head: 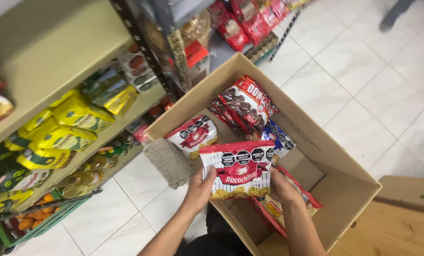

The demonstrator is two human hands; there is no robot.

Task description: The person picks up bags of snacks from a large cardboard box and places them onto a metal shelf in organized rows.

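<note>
1. at the far left, shelves [55, 71] are holding yellow bags [72, 123] in rows, with bottles [86, 178] on the level below and a green crate [41, 223] of orange fruit sitting by the floor.
2. moving right, a woven grey cloth [169, 161] is hanging over the near left wall of an open cardboard box [349, 189], which is standing on the white tiled floor [364, 71].
3. just right of the cloth, the left hand [200, 187] is gripping the lower left edge of a snack bag [238, 168], thumb lying on the front and fingers curling behind it.
4. the bag is being held upright above the box, near its front left corner, face toward the camera. it is looking flat and full, red along the top, with a red banner across the middle, dark octagon labels above that, and small pale biscuits showing through the clear lower part.
5. the right hand [283, 187] is clasping the bag's lower right edge, fingers closed around it.
6. judging by this, the bag is being lifted out of the box; the next move is calling for a steady two-handed carry clear of the walls.
7. further right and behind, a matching bag [193, 135], dark red packs [247, 104] and a blue pack [278, 137] are lying in the box.
</note>
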